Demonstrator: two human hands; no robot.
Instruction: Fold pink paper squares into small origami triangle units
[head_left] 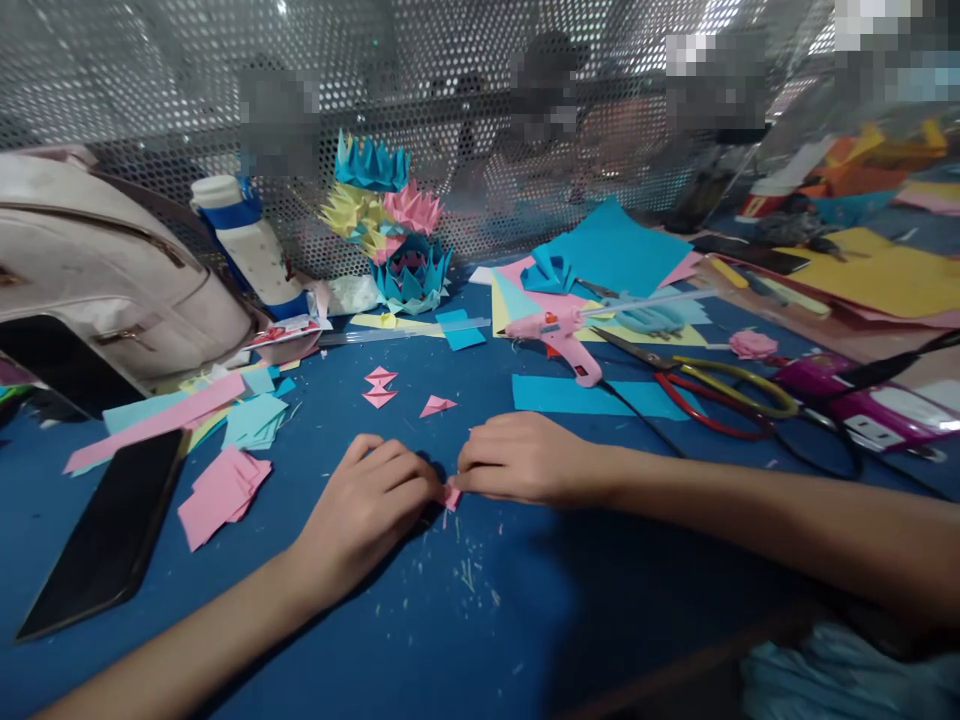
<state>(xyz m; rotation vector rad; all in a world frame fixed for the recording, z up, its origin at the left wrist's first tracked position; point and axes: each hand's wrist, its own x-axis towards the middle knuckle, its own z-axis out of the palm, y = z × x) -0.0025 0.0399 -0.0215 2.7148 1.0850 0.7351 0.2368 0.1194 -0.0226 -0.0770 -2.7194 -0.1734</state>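
Between my fingertips, low on the blue table, is a small folded piece of pink paper (pixel 451 496). My left hand (pixel 382 490) presses its left side, fingers bent and together. From the right, my right hand (pixel 525 458) pinches the same piece, its fingers curled. Much of the paper is hidden under the fingers. Just beyond my hands lie a folded pink paper triangle (pixel 437 405) and a few more pink folded pieces (pixel 380 387). Left of my left hand rests a loose stack of pink paper squares (pixel 223 495).
A pink glue gun (pixel 559 335) and large scissors (pixel 720 395) lie beyond my right hand. At left are a phone (pixel 109 535), light blue squares (pixel 255 420), a bottle (pixel 251 245) and a bag (pixel 112 260). A folded-paper flower stack (pixel 411 270) stands by the perforated metal panel.
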